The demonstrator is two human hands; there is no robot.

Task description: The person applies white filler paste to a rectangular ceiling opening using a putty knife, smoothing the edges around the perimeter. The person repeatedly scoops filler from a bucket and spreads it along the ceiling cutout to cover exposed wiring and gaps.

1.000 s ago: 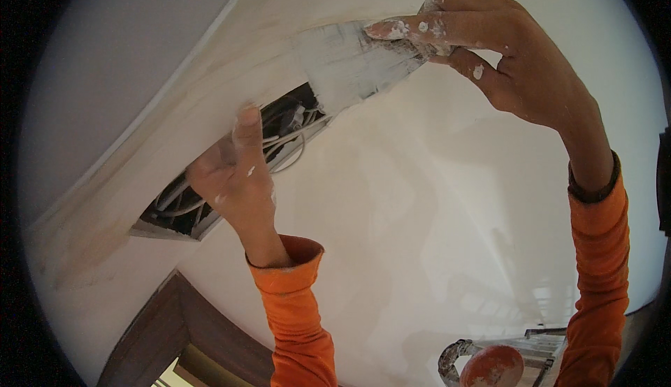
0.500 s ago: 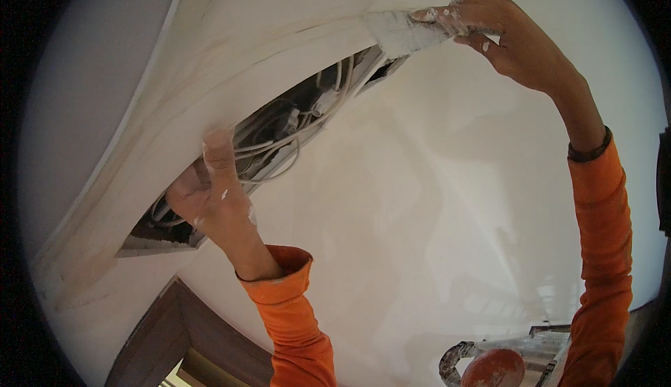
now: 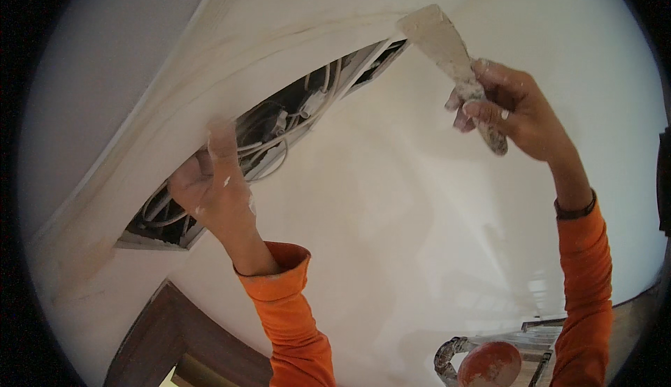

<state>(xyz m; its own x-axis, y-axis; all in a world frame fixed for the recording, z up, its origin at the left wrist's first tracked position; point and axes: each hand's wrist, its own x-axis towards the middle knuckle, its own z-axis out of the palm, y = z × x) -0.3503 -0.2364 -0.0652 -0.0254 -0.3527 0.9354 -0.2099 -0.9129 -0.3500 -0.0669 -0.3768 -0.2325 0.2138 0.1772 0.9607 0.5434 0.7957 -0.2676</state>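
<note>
Right hand point(image 3: 514, 114) has swung putty knife point(image 3: 453, 62) upright, handle pinched; blade beside wiring recess's point(image 3: 283, 102) far end, stroke seemingly paused. Left hand point(image 3: 225, 190) clasps recess lip point(image 3: 278, 87).

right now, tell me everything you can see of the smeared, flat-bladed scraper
The smeared scraper has a flat, flared, greyish-beige blade, apparently metal, and a mottled, crusted handle. It is tilted, blade toward upper left. The bare, white-flecked right hand grips it. The blade's edge is by the upper right end of the long dark opening; any contact there is unclear.
</note>
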